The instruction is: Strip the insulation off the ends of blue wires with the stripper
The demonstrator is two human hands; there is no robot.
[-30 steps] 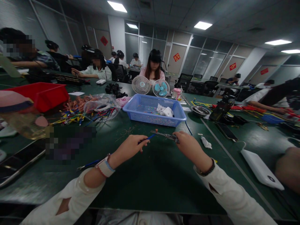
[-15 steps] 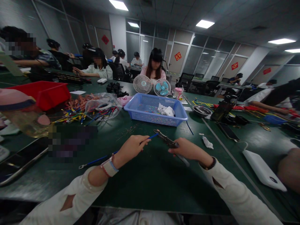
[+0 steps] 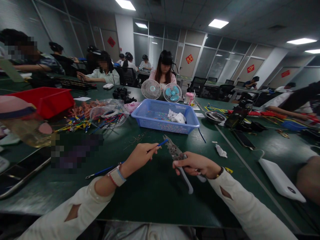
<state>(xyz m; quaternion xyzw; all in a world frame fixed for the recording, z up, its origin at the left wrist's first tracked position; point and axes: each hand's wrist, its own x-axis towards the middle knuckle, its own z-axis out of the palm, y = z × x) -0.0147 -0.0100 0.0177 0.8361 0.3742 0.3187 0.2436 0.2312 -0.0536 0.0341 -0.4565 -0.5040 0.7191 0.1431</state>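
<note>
My left hand (image 3: 140,157) is closed, pinching a blue wire (image 3: 163,143) close to its upper end. The wire runs back under my wrist, and a metal lug (image 3: 89,176) shows at its far end on the left. In my right hand (image 3: 196,162) is a wire stripper (image 3: 173,150), its flat face turned up and its grey handles spread apart. The stripper's jaws stand beside the tip of the wire; whether they touch it I cannot tell. Thin copper strands (image 3: 137,139) are scattered on the table beyond my left hand.
A blue plastic basket (image 3: 165,127) holding crumpled white tissue stands ahead. To the left are a bag of wires (image 3: 110,113), a red bin (image 3: 42,101) and a phone (image 3: 25,170). A white power bank (image 3: 281,181) and a steel bowl (image 3: 215,116) are on the right. Co-workers sit around.
The wire stripper has turned over in my right hand, and its handles have spread with the jaws opening at the wire. My left hand has stayed almost in place.
</note>
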